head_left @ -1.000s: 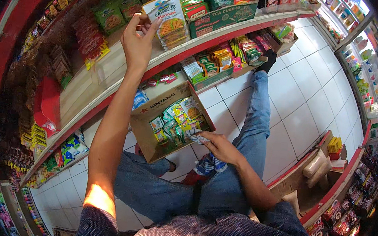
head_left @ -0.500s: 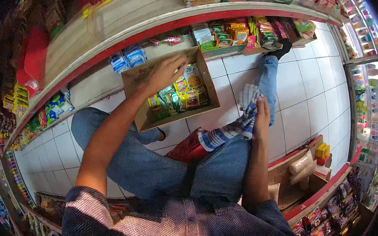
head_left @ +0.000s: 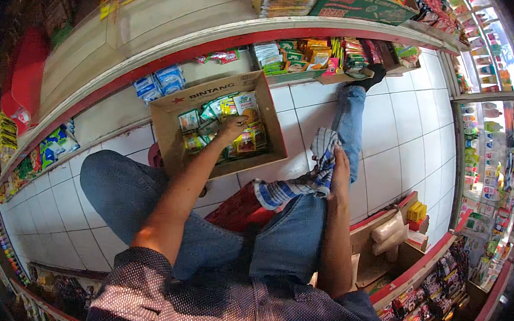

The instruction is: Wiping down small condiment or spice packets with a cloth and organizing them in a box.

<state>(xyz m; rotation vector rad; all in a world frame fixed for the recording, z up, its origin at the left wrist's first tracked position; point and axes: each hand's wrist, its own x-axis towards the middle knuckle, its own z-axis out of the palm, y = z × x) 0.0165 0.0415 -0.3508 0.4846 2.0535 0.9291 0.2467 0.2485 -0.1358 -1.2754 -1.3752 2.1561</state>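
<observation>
An open cardboard box (head_left: 168, 115) sits on the floor in front of me, with several small yellow, green and white sachets (head_left: 247, 142) inside. My left hand (head_left: 230, 131) reaches down into it, among the sachets. Its fingers are curled together near the middle of the pile; what lies between them, if anything, I cannot make out. A white-and-blue striped cloth (head_left: 285, 191) hangs across my right thigh. My right hand (head_left: 340, 173) is closed round its bunched upper part, above my knee. A red cloth (head_left: 243, 209) lies between my legs, touching the striped one.
A low red-edged shelf (head_left: 174, 53) runs along the far left. Blue packets (head_left: 160, 83) lie on its base beside the box, and rows of sachets (head_left: 298, 56) stand farther right. Another cardboard box (head_left: 377, 259) holding wrapped rolls is at my right. White tiles (head_left: 384, 126) cover the floor.
My left hand has moved from above the far part of the box down among the sachets. My right hand keeps the striped cloth. The whole view has shifted slightly.
</observation>
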